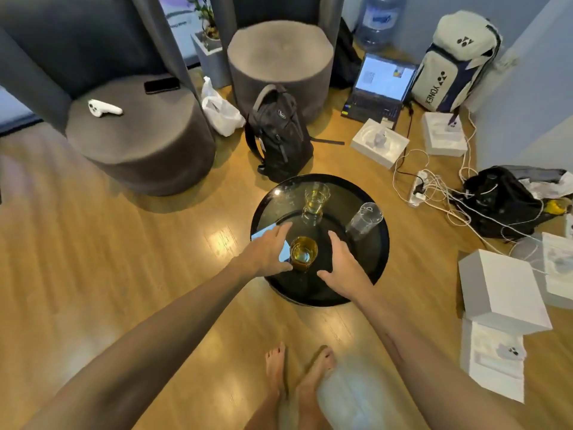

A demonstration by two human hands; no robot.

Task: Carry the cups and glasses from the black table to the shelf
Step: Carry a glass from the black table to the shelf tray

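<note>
A round black table (369,268) stands on the wooden floor below me. Three glasses sit on it: a near glass of amber liquid (303,253), a far glass of yellowish liquid (315,199), and a clear empty glass (364,220) at the right. My left hand (266,254) reaches in on the left of the near glass with straight fingers, its thumb close to the glass base. My right hand (345,268) hovers on the right of the same glass, fingers spread, a small gap from it. Neither hand grips anything.
A black backpack (279,135) stands just behind the table. Two grey round stools (139,144) (280,66) stand further back. A laptop (378,88), white boxes (502,290), a power strip with cables (418,187) and a dark bag (502,203) lie at the right.
</note>
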